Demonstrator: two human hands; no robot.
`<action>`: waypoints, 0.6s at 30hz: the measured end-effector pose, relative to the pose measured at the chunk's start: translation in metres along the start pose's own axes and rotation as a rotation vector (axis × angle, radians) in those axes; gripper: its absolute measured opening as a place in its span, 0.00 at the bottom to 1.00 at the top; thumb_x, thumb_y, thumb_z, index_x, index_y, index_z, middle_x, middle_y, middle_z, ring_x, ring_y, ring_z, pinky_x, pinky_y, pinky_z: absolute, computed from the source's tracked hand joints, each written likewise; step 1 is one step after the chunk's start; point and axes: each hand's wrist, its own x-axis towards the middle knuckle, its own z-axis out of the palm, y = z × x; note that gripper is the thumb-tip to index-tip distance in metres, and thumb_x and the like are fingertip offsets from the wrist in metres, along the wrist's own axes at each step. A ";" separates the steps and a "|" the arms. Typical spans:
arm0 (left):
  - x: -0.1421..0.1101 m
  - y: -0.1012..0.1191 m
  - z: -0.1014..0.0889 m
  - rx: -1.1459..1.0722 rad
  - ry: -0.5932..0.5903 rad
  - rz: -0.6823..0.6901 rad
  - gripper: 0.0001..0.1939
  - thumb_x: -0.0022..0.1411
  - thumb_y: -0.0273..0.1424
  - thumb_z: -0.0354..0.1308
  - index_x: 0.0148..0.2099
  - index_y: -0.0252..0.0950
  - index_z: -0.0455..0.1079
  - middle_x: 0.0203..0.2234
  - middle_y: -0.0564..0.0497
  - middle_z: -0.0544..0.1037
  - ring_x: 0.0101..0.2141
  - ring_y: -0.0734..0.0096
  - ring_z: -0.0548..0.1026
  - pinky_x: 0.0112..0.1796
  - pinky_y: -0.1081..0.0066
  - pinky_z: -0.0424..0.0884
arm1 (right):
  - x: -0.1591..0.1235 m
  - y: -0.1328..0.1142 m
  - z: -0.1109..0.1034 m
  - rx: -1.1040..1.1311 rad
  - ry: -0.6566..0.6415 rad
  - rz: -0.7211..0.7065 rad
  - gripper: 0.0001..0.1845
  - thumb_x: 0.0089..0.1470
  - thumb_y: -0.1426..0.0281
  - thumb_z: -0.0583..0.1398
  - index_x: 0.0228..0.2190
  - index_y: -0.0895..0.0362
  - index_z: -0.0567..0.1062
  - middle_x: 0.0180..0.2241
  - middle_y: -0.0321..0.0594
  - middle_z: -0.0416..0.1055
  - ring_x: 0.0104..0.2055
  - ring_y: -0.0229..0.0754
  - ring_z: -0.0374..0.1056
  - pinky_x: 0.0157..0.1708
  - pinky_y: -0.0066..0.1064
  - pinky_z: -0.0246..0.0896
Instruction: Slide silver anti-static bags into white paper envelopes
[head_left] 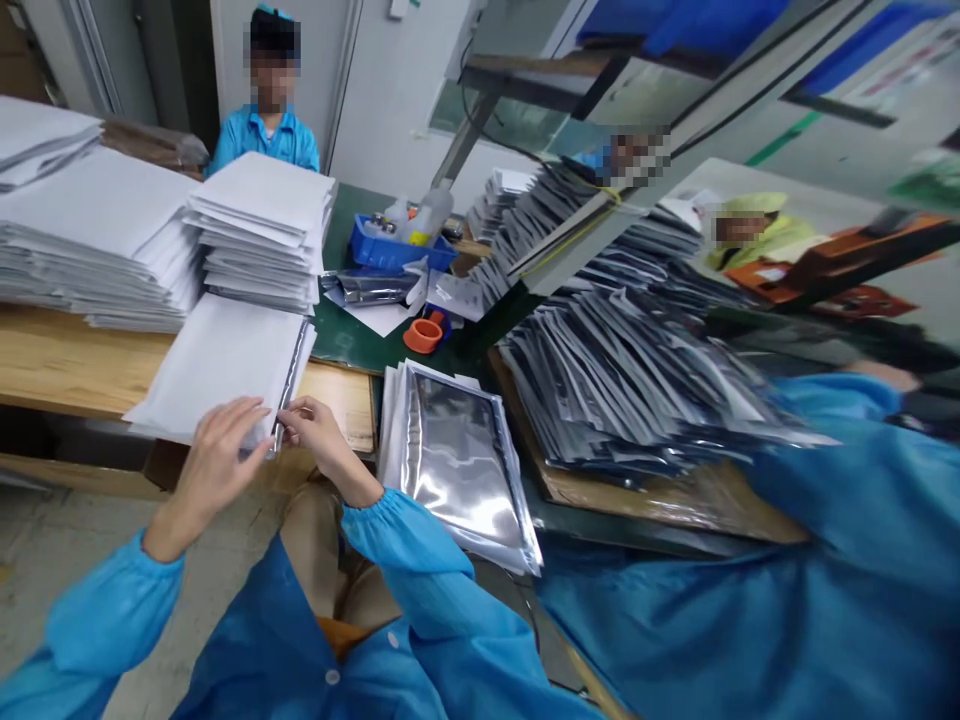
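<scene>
A flat white packet (225,360) with a shiny dark strip along its right edge lies on the wooden table in front of me. My left hand (217,460) rests on its near right corner, fingers stretched out and thumb apart. At the same corner, my right hand (322,440) pinches the dark strip between thumb and fingers. Just right of my right hand is a small pile topped by a shiny silvery sheet (457,455) with pale borders.
Tall stacks of white packets (259,205) stand behind and left. A blue tray (386,248) with bottles and an orange ring (422,336) sit on the green table. Stacked dark sheets (622,380) lie right, beside a co-worker's blue sleeve (847,480). A metal post (555,255) slants across.
</scene>
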 end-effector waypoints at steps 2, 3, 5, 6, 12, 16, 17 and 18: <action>-0.002 -0.007 -0.002 0.092 -0.077 0.066 0.20 0.54 0.40 0.65 0.49 0.42 0.75 0.51 0.43 0.76 0.55 0.48 0.69 0.59 0.47 0.53 | 0.000 -0.009 0.003 0.025 -0.011 -0.024 0.11 0.49 0.77 0.64 0.22 0.57 0.68 0.14 0.22 0.64 0.15 0.30 0.62 0.18 0.24 0.60; -0.004 -0.011 -0.003 0.116 -0.088 0.086 0.22 0.54 0.39 0.65 0.51 0.42 0.74 0.53 0.44 0.74 0.56 0.48 0.68 0.60 0.48 0.52 | 0.000 -0.014 0.004 0.044 -0.017 -0.037 0.11 0.46 0.76 0.65 0.21 0.56 0.67 0.14 0.22 0.64 0.16 0.31 0.62 0.19 0.24 0.60; -0.008 -0.018 -0.008 0.111 -0.093 0.114 0.23 0.55 0.37 0.65 0.54 0.42 0.72 0.54 0.45 0.73 0.56 0.51 0.68 0.60 0.50 0.53 | -0.001 -0.022 0.008 0.093 -0.031 -0.053 0.11 0.40 0.74 0.67 0.21 0.55 0.67 0.15 0.23 0.67 0.18 0.31 0.63 0.22 0.25 0.62; -0.008 -0.021 -0.011 0.103 -0.083 0.129 0.21 0.57 0.35 0.63 0.54 0.43 0.72 0.53 0.45 0.73 0.55 0.53 0.69 0.60 0.52 0.55 | -0.002 -0.025 0.011 0.120 -0.042 -0.053 0.12 0.38 0.72 0.67 0.21 0.54 0.67 0.17 0.24 0.68 0.20 0.31 0.64 0.24 0.26 0.63; -0.002 -0.029 -0.022 -0.018 -0.033 0.186 0.15 0.61 0.29 0.59 0.50 0.43 0.75 0.47 0.47 0.78 0.50 0.57 0.75 0.56 0.54 0.64 | -0.002 -0.026 0.027 0.192 -0.096 -0.058 0.14 0.32 0.67 0.67 0.22 0.52 0.67 0.21 0.27 0.69 0.25 0.34 0.66 0.30 0.29 0.62; 0.002 -0.027 -0.021 0.003 0.021 0.289 0.13 0.61 0.29 0.58 0.48 0.44 0.76 0.44 0.49 0.80 0.48 0.59 0.76 0.52 0.57 0.68 | -0.004 -0.028 0.035 0.112 -0.091 -0.132 0.14 0.34 0.64 0.68 0.21 0.53 0.69 0.22 0.28 0.68 0.26 0.35 0.63 0.30 0.29 0.58; 0.003 -0.025 -0.021 0.011 0.066 0.308 0.12 0.62 0.30 0.58 0.47 0.45 0.77 0.43 0.49 0.81 0.47 0.59 0.77 0.51 0.58 0.69 | -0.004 -0.029 0.035 0.077 -0.088 -0.150 0.14 0.34 0.62 0.68 0.21 0.53 0.70 0.22 0.29 0.68 0.26 0.36 0.63 0.31 0.30 0.58; 0.006 -0.022 -0.022 0.021 0.139 0.311 0.11 0.62 0.32 0.57 0.46 0.45 0.77 0.41 0.49 0.81 0.45 0.59 0.77 0.50 0.59 0.69 | -0.004 -0.031 0.034 0.038 -0.074 -0.171 0.14 0.35 0.61 0.68 0.22 0.54 0.71 0.23 0.30 0.68 0.28 0.38 0.63 0.32 0.31 0.58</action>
